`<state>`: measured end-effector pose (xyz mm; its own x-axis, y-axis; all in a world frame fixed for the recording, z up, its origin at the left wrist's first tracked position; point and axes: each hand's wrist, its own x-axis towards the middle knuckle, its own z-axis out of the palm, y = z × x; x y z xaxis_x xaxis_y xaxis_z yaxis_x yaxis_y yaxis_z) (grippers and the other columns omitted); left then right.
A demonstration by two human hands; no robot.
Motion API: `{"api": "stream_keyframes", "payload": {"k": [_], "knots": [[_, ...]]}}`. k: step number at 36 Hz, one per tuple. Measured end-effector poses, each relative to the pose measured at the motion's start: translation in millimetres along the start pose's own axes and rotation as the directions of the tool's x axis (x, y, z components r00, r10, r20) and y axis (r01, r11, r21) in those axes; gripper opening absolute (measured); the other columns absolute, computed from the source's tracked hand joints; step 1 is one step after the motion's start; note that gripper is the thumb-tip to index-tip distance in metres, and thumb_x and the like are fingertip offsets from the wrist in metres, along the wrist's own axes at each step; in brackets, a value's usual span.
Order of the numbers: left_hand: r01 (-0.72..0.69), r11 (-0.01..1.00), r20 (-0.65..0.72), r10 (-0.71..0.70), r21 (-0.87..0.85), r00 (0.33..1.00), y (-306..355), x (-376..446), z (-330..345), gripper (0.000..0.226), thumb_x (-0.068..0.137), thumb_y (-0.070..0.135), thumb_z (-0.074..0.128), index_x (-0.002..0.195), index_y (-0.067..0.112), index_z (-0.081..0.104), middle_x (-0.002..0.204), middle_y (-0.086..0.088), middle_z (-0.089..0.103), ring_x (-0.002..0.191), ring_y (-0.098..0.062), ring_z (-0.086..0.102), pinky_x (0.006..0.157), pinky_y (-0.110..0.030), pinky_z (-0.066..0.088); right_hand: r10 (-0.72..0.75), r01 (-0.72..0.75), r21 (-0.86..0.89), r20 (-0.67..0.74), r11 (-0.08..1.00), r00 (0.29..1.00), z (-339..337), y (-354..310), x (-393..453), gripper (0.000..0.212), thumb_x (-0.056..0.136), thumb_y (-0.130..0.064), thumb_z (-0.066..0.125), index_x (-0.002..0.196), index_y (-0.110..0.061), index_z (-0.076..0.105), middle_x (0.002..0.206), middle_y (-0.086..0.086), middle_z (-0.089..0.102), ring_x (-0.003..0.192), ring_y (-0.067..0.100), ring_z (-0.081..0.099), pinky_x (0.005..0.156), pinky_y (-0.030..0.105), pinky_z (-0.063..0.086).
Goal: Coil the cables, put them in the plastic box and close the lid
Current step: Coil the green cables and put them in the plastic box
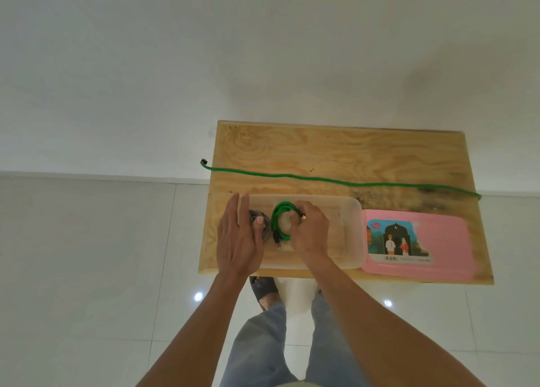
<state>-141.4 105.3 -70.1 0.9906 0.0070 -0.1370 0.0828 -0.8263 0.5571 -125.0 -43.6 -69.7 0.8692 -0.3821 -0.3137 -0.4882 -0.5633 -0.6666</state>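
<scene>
Far half of bench (336,149) bare except straight green cable (336,180) crossing it left to right. Near strip crowded: clear plastic box (355,234) at left, pink lid (418,243) just beside it at right. Box's right end open inside; left end taken by grey coil (261,218) and green coil (280,220).

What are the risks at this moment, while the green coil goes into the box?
1. The right hand grips the green coil inside the plastic box; once released, the coil may spring open.
2. The long green cable lies uncoiled, with both ends past the edges of the wooden board; it may slide off.
3. The left hand rests at the box's left end, partly covering the grey coil.
</scene>
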Motion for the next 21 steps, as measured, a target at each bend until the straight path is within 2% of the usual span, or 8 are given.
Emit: {"api": "stream_keyframes", "payload": {"k": [4, 9, 10, 12, 14, 16, 19, 21], "knots": [[0.013, 1.000, 0.010, -0.013, 0.012, 1.000, 3, 0, -5, 0.058, 0.104, 0.044, 0.027, 0.154, 0.015, 0.029, 0.164, -0.011, 0.025, 0.150, -0.028, 0.026, 0.116, -0.047, 0.029, -0.012, 0.011, 0.011, 0.034, 1.000, 0.999, -13, -6, -4, 0.027, 0.094, -0.019, 0.063, 0.120, -0.013, 0.067, 0.116, 0.006, 0.069, 0.111, 0.023, 0.061, 0.098, 0.032, 0.046], [0.024, 0.999, -0.006, -0.024, 0.029, 1.000, 18, 4, -17, 0.064, 0.101, 0.048, 0.022, 0.151, 0.010, 0.035, 0.160, -0.016, 0.031, 0.147, -0.033, 0.031, 0.115, -0.051, 0.032, -0.008, 0.003, 0.103, 0.048, 0.995, 0.999, -45, -15, -13, 0.028, 0.095, -0.016, 0.061, 0.123, -0.012, 0.066, 0.114, 0.005, 0.070, 0.106, 0.016, 0.064, 0.092, 0.023, 0.048], [0.018, 0.999, -0.007, -0.018, 0.031, 1.000, 23, 8, -20, 0.065, 0.101, 0.048, 0.021, 0.150, 0.009, 0.036, 0.160, -0.016, 0.032, 0.146, -0.034, 0.031, 0.116, -0.051, 0.032, -0.019, 0.015, 0.120, 0.033, 0.993, 0.999, -52, -17, -13, 0.027, 0.096, -0.016, 0.060, 0.122, -0.012, 0.066, 0.110, 0.004, 0.071, 0.103, 0.015, 0.064, 0.089, 0.020, 0.049], [-0.006, 0.999, -0.017, 0.006, 0.040, 1.000, 34, 19, -24, 0.066, 0.101, 0.050, 0.020, 0.150, 0.008, 0.037, 0.159, -0.017, 0.033, 0.146, -0.034, 0.032, 0.117, -0.051, 0.031, -0.044, 0.043, 0.148, 0.002, 0.988, 0.999, -69, -21, -11, 0.024, 0.097, -0.016, 0.058, 0.119, -0.014, 0.067, 0.100, -0.002, 0.067, 0.095, 0.013, 0.063, 0.076, 0.005, 0.043], [-0.036, 0.998, -0.026, 0.038, 0.047, 0.999, 48, 33, -27, 0.066, 0.102, 0.051, 0.019, 0.150, 0.010, 0.038, 0.159, -0.016, 0.034, 0.147, -0.033, 0.031, 0.118, -0.051, 0.029, -0.056, 0.062, 0.167, -0.040, 0.984, 0.998, -87, -23, -2, 0.021, 0.097, -0.017, 0.058, 0.115, -0.014, 0.067, 0.091, -0.005, 0.063, 0.085, 0.011, 0.061, 0.071, 0.006, 0.043], [-0.064, 0.997, -0.019, 0.065, 0.052, 0.998, 65, 48, -26, 0.062, 0.103, 0.049, 0.022, 0.149, 0.011, 0.039, 0.158, -0.015, 0.036, 0.146, -0.033, 0.032, 0.119, -0.051, 0.028, -0.065, 0.078, 0.180, -0.079, 0.981, 0.995, -106, -22, 12, 0.020, 0.096, -0.015, 0.059, 0.113, -0.013, 0.068, 0.085, -0.007, 0.062, 0.075, 0.008, 0.059, 0.071, 0.009, 0.043], [-0.108, 0.993, 0.037, 0.107, 0.035, 0.994, 93, 71, -19, 0.054, 0.105, 0.042, 0.037, 0.147, 0.011, 0.044, 0.151, -0.016, 0.046, 0.140, -0.033, 0.038, 0.114, -0.051, 0.033, -0.075, 0.096, 0.168, -0.126, 0.981, 0.989, -136, -12, 38, 0.018, 0.094, -0.007, 0.060, 0.110, -0.008, 0.069, 0.077, -0.008, 0.058, 0.068, -0.004, 0.054, 0.066, -0.002, 0.037], [-0.134, 0.990, 0.094, 0.130, 0.042, 0.987, 114, 84, -12, 0.050, 0.104, 0.038, 0.044, 0.145, 0.011, 0.048, 0.144, -0.015, 0.053, 0.134, -0.034, 0.045, 0.107, -0.051, 0.039, -0.069, 0.091, 0.137, -0.155, 0.986, 0.985, -155, 1, 58, 0.018, 0.092, -0.004, 0.062, 0.108, -0.006, 0.070, 0.076, -0.004, 0.060, 0.066, 0.002, 0.055, 0.070, 0.002, 0.041]]}}
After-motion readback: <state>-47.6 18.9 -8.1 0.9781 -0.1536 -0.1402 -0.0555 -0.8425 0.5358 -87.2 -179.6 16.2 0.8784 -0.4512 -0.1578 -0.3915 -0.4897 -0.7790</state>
